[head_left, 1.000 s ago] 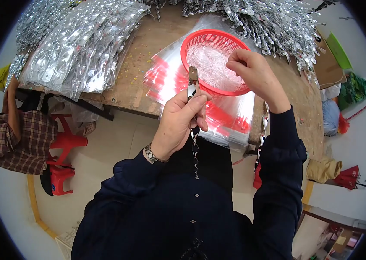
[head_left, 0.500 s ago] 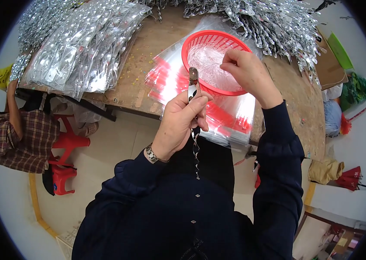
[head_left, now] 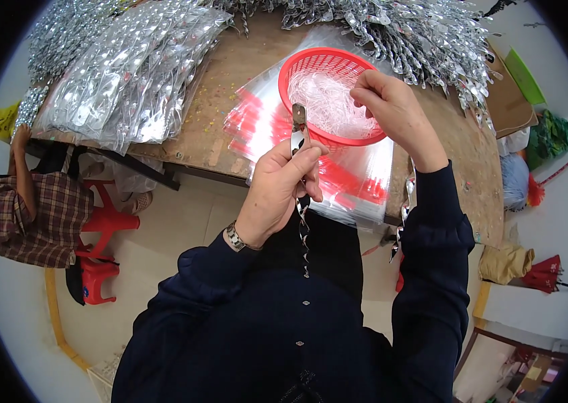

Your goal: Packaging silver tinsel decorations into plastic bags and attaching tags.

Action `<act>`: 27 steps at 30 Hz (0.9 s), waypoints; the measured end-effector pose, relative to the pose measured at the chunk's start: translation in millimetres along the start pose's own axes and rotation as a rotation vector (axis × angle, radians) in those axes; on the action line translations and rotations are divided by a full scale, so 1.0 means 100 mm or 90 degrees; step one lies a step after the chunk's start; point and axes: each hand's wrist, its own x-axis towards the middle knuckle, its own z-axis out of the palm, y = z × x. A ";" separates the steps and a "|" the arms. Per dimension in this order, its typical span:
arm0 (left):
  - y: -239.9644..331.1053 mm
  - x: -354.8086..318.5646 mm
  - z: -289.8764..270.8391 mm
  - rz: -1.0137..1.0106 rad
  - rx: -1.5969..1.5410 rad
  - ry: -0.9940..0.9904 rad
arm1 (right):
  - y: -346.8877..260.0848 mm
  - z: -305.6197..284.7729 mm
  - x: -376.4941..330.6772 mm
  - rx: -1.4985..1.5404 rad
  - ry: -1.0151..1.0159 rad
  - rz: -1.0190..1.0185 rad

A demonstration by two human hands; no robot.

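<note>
My left hand (head_left: 274, 185) is closed around a shiny silver twisted strip (head_left: 299, 121). Its flat end with a small hole sticks up above my fingers, and the spiral tail hangs below toward my lap. My right hand (head_left: 398, 114) is over the right rim of a red plastic basket (head_left: 285, 84), thumb and fingertips pinched together. Whatever lies in that pinch is too fine to make out. Thin whitish strings (head_left: 321, 101) fill the basket in a loose tangle. Beneath it lie clear plastic bags with red markings (head_left: 250, 121), spread over the wooden table.
Bagged silver spirals (head_left: 129, 74) are piled on the table's left, and loose silver spirals (head_left: 418, 40) heap up at the back right. At the left sits another person in a checked shirt (head_left: 42, 208), near red stools (head_left: 102, 215). More silver strips (head_left: 405, 208) hang beside my right forearm.
My right hand has shifted slightly to the right and away from the strip, still pinched. More of the hanging silver strips shows beside that arm. My left hand stays nearly in place.
</note>
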 end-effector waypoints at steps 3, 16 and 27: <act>0.01 0.00 0.01 0.002 0.008 -0.007 | 0.00 -0.01 0.00 0.003 0.011 -0.001; 0.11 0.05 0.16 0.004 0.048 -0.028 | -0.17 -0.11 -0.24 0.471 -0.007 0.102; 0.09 0.09 0.41 0.006 0.046 -0.097 | -0.34 0.14 -0.75 0.554 0.061 0.034</act>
